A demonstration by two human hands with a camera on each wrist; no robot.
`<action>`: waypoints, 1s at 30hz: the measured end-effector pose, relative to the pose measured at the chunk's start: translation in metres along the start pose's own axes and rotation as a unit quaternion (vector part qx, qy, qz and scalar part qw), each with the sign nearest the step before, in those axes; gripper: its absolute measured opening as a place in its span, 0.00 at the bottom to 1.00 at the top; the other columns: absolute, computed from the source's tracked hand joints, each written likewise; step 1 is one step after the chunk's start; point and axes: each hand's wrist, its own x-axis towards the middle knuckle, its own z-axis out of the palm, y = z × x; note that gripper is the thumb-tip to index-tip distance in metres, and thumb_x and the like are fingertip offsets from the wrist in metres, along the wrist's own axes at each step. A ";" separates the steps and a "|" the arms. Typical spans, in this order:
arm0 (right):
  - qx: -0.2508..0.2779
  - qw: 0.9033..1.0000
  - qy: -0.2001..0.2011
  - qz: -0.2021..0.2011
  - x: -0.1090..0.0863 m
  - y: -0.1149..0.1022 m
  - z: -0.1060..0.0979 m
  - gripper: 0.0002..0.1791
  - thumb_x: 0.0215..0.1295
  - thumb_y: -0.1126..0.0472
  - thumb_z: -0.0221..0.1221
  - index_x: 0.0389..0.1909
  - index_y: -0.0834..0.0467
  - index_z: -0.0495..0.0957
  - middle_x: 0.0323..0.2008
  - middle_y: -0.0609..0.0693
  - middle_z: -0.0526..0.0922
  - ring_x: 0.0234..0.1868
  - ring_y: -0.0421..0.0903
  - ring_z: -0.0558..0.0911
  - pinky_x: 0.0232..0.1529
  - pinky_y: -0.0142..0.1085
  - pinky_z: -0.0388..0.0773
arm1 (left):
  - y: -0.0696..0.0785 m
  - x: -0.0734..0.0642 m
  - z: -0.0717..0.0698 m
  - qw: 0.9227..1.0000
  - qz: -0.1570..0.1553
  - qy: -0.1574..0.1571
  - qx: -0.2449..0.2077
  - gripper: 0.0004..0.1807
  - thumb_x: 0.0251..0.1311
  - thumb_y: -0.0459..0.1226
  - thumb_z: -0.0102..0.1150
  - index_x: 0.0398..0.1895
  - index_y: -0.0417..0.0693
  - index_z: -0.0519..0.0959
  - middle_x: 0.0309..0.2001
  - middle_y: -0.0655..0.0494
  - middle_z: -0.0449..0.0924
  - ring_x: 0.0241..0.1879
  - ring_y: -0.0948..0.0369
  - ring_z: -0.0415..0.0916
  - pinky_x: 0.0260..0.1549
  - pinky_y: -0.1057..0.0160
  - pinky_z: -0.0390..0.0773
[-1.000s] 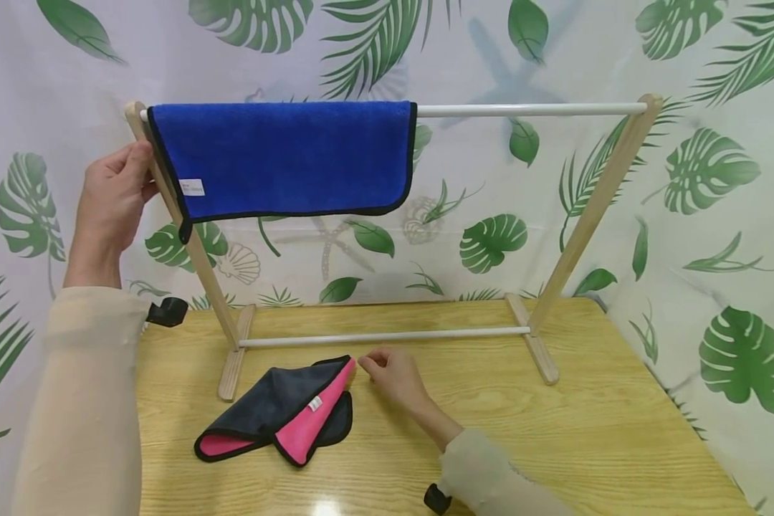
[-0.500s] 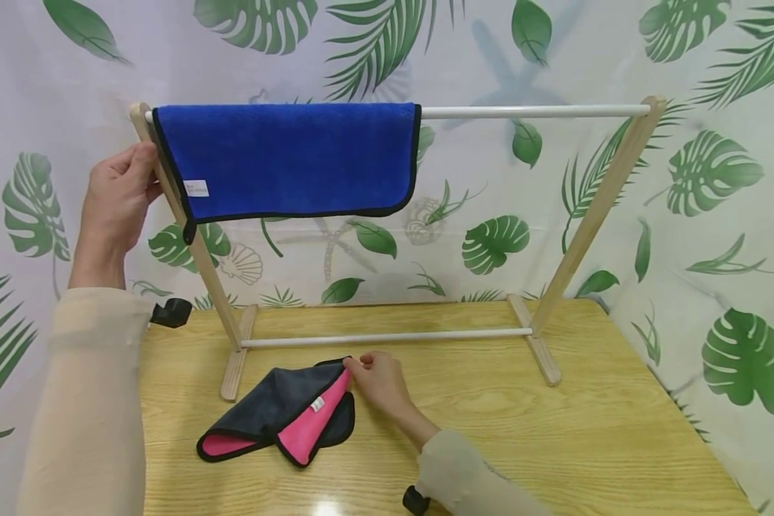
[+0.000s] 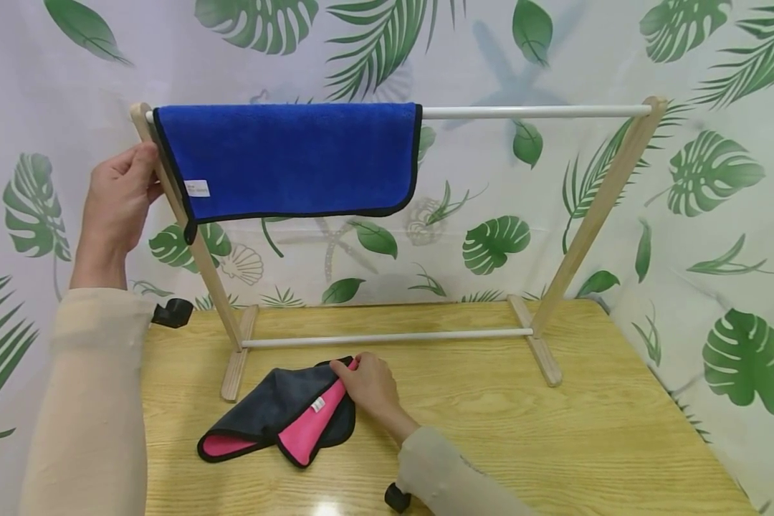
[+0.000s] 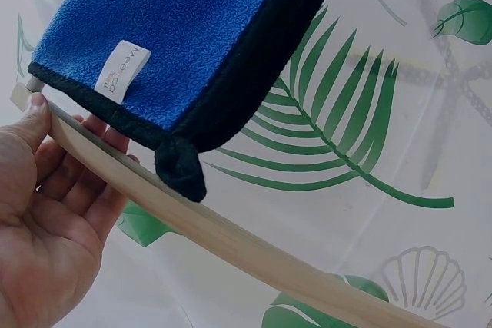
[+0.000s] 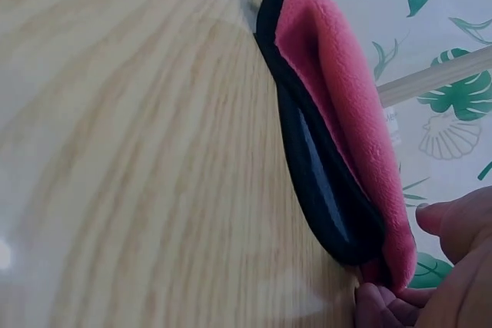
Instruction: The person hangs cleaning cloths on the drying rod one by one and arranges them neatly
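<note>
My left hand (image 3: 117, 201) holds the left wooden post of a small drying rack (image 3: 209, 287), thumb in front and fingers behind in the left wrist view. A blue towel (image 3: 290, 159) with black edging hangs folded over the left part of the top bar. On the table lies a crumpled grey-and-pink towel (image 3: 299, 398). My right hand (image 3: 373, 387) is at its far right corner, the thumb over the cloth. In the right wrist view the fingers (image 5: 380, 305) curl at the towel's edge; part of the grip is cut off by the frame.
The rack's white top bar (image 3: 535, 112) runs bare to the right wooden post (image 3: 593, 215). A lower white bar (image 3: 387, 337) joins the feet just behind the crumpled towel. The wood-grain table (image 3: 555, 444) ends before a leaf-print curtain (image 3: 464, 265).
My right hand has moved left from beside the grey-and-pink towel onto its corner. The left hand keeps its hold on the rack post, and the blue towel hangs as before.
</note>
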 end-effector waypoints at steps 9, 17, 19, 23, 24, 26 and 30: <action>-0.063 0.998 0.002 0.025 0.002 -0.004 0.004 0.18 0.64 0.52 0.65 0.20 0.53 0.71 0.20 0.47 0.70 0.24 0.46 0.71 0.22 0.39 0.63 | 0.000 -0.001 -0.001 1.000 0.001 -0.002 -0.003 0.25 0.68 0.50 0.60 0.61 0.44 0.84 0.50 0.54 0.83 0.52 0.57 0.78 0.57 0.69 0.76; -0.079 0.997 0.002 0.020 0.001 -0.007 0.007 0.20 0.64 0.49 0.67 0.20 0.55 0.73 0.20 0.48 0.73 0.21 0.46 0.72 0.22 0.40 0.66 | 0.001 -0.002 -0.001 1.000 -0.001 0.000 -0.002 0.26 0.68 0.51 0.61 0.61 0.44 0.84 0.51 0.53 0.82 0.54 0.57 0.77 0.60 0.68 0.75; -0.083 0.996 0.003 0.014 0.001 -0.006 0.007 0.15 0.63 0.54 0.66 0.22 0.57 0.76 0.22 0.49 0.76 0.23 0.46 0.74 0.23 0.42 0.69 | 0.002 -0.002 0.000 1.000 -0.003 0.001 -0.006 0.26 0.68 0.51 0.61 0.61 0.44 0.84 0.51 0.53 0.82 0.54 0.57 0.77 0.60 0.68 0.75; -0.072 0.997 -0.002 0.002 0.001 -0.004 0.005 0.05 0.61 0.63 0.63 0.32 0.62 0.84 0.32 0.54 0.84 0.30 0.49 0.79 0.30 0.46 0.77 | 0.002 -0.002 0.000 1.000 -0.007 0.003 -0.005 0.27 0.67 0.51 0.61 0.61 0.44 0.84 0.52 0.52 0.82 0.54 0.56 0.76 0.60 0.68 0.74; -0.065 0.998 -0.002 -0.004 0.001 -0.004 0.003 0.07 0.60 0.65 0.62 0.36 0.63 0.85 0.35 0.56 0.86 0.33 0.51 0.82 0.33 0.47 0.80 | 0.003 -0.002 0.000 1.000 -0.007 0.004 -0.003 0.27 0.67 0.52 0.61 0.60 0.44 0.84 0.52 0.52 0.82 0.55 0.56 0.76 0.60 0.68 0.74; -0.046 0.999 -0.004 -0.018 0.001 -0.003 -0.001 0.12 0.60 0.67 0.61 0.43 0.65 0.87 0.42 0.58 0.88 0.40 0.52 0.85 0.40 0.49 0.83 | 0.002 -0.002 0.000 1.000 -0.006 0.004 -0.003 0.27 0.67 0.51 0.61 0.60 0.43 0.84 0.51 0.52 0.82 0.54 0.56 0.76 0.60 0.68 0.74; 0.016 0.998 -0.001 -0.054 0.002 -0.007 -0.016 0.16 0.60 0.72 0.61 0.49 0.70 0.85 0.43 0.62 0.88 0.45 0.54 0.87 0.44 0.47 0.85 | 0.002 -0.001 0.000 1.000 -0.008 0.005 0.000 0.26 0.67 0.52 0.61 0.59 0.43 0.85 0.51 0.53 0.82 0.54 0.57 0.76 0.58 0.69 0.75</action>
